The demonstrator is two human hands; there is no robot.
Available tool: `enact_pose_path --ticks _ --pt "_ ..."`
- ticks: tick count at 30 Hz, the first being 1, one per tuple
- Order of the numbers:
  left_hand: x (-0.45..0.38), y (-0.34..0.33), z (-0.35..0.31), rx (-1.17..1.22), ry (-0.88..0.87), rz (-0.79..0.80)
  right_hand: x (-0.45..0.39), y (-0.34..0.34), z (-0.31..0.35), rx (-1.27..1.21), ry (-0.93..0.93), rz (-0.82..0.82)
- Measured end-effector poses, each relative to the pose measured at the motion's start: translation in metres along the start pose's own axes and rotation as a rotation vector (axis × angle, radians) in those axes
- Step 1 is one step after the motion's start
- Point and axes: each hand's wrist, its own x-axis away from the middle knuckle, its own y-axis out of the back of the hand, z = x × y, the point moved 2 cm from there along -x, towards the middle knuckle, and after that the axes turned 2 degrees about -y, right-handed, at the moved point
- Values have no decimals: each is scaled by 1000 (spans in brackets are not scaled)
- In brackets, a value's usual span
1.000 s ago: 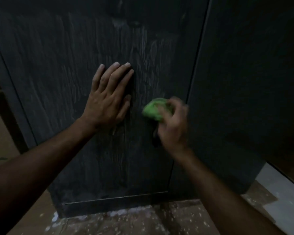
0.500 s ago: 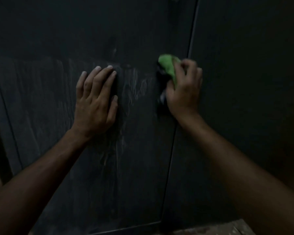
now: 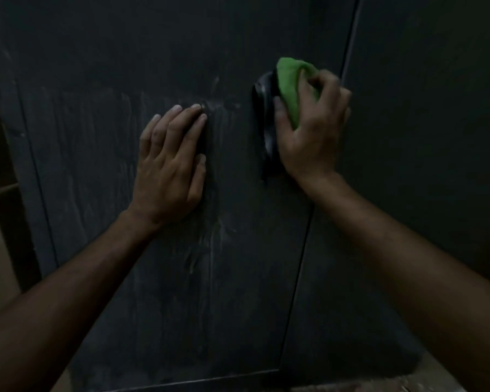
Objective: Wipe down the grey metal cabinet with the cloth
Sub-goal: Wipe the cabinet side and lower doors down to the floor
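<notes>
The grey metal cabinet (image 3: 91, 171) fills the view, its door streaked with pale wipe marks. My left hand (image 3: 171, 165) lies flat on the door, fingers together and pointing up, holding nothing. My right hand (image 3: 311, 128) grips a bunched green cloth (image 3: 290, 83) and presses it against the dark door handle (image 3: 265, 120) near the door's right edge. Part of the cloth is hidden under my fingers.
A vertical seam (image 3: 348, 52) separates the door from a second dark panel (image 3: 425, 137) on the right. A strip of speckled floor (image 3: 379, 387) shows at the bottom right. A dim opening with a shelf edge (image 3: 0, 190) lies at the far left.
My right hand with the cloth has moved up from the lower door onto the handle. The left hand stays flat on the door. The view has tilted up, hiding most of the floor.
</notes>
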Motion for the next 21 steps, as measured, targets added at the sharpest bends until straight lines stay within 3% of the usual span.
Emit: enact_pose_path --ticks 1,3,5,6,8,10,13,15,19,21 --pt "1 1 1 -5 4 -2 11 -4 16 -40 68 16" --pt "1 3 2 0 13 -14 61 -3 29 -111 377 157" --pt "2 5 3 8 24 -23 108 12 10 -118 655 289" --pt "3 7 4 5 26 -25 115 20 -5 -103 701 319" --pt "6 9 9 -6 20 -25 94 26 -28 -74 609 279" --pt "8 10 17 -26 17 -38 44 18 -30 -47 350 139" --pt "13 10 29 -52 46 -62 -13 -2 12 -69 97 16" --pt "14 9 30 -49 49 -61 11 -9 36 -155 198 32" --pt "13 8 28 -49 47 -62 132 14 11 -148 766 342" --pt "16 8 27 -46 39 -62 135 28 -18 -111 835 403"
